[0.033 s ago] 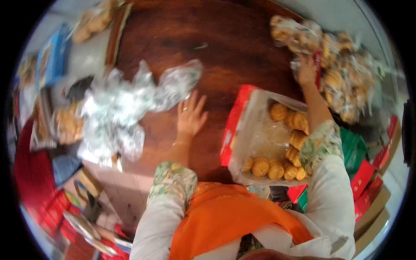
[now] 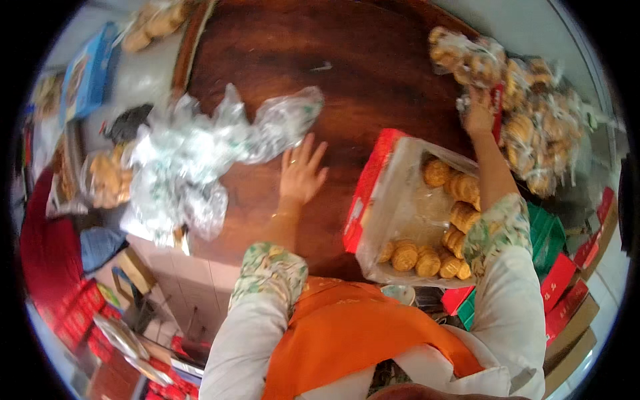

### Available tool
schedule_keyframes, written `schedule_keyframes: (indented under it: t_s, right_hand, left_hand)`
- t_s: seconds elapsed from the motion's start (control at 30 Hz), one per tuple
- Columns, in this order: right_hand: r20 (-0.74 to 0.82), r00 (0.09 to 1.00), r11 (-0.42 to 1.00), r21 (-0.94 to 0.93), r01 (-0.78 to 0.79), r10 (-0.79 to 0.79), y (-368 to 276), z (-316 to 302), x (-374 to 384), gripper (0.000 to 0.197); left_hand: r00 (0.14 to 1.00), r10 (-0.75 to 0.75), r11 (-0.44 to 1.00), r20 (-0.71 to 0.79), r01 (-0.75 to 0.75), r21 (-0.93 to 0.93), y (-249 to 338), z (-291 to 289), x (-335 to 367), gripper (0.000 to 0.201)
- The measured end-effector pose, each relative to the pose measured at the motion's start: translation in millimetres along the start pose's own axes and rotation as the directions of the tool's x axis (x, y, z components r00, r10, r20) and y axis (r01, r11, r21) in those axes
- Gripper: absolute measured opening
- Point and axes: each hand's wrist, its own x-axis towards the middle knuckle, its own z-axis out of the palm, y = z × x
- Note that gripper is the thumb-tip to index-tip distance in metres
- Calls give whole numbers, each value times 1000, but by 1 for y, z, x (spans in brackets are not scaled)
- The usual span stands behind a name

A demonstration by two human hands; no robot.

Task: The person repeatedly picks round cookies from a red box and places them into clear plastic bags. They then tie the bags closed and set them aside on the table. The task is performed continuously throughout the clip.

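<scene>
A dark reddish-brown worktop [image 2: 267,53] carries clear plastic [image 2: 180,150] on its left and, at its far right, bagged biscuits [image 2: 543,133]. The right hand [image 2: 480,117] is at the near side of one bag [image 2: 477,63], beside a red item [image 2: 497,110]; whether its fingers pinch anything, one cannot tell. That bag looks light, its film soft and slippery, the biscuits inside likely brittle, so gathered film would be the safer hold. The left hand [image 2: 301,175] is spread, back upward, holding nothing, fingertips at the plastic's edge; contact is unclear. Between the forearms sits a red-sided box [image 2: 370,193], part-filled with loose biscuits [image 2: 427,261].
</scene>
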Motion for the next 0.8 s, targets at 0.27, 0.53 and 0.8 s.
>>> schedule_keyframes:
  t_s: [0.27,0.53,0.8]
  right_hand:
    - [-24,955,828,491,270,-297,-145,-140,-154,29]
    - [173,872,759,586,282,-457,-198,-125,-344,26]
    - [21,981,438,897,66,-191,-233,-109,-364,58]
  left_hand:
    - [982,43,994,-186,-61,-94,-17,7,-28,58]
    - [889,-142,985,-435,169,23,-57,-42,-5,56]
    - [990,-128,724,-63,50,-688,-50,-63,-38,15]
